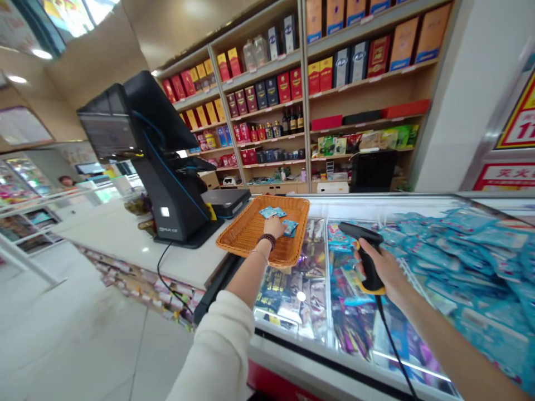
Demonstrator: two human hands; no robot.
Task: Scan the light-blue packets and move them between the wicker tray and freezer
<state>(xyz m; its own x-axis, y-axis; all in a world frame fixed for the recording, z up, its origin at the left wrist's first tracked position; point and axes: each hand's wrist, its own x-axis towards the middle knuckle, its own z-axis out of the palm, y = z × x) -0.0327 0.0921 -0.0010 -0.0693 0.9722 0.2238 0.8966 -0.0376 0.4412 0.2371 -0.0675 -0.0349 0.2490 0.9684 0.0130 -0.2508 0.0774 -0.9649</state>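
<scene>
My left hand [273, 226] reaches into an orange wicker basket [246, 234] and is closed on a small blue packet [290, 226]. Two more blue packets [271, 212] lie in the basket just beyond the hand. My right hand [384, 270] grips the handle of a black and yellow barcode scanner [363, 250], its head pointing left toward the basket. The scanner's black cable [390, 340] hangs down toward me. Both hands are over the glass lid of a chest freezer [317, 262].
A black checkout terminal [159, 161] with its screen stands on the white counter [121, 234] left of the basket. A heap of blue packets [472, 262] lies on the freezer at right. Shelves [301, 100] of boxes and bottles fill the back wall. A person [67, 181] stands at far left.
</scene>
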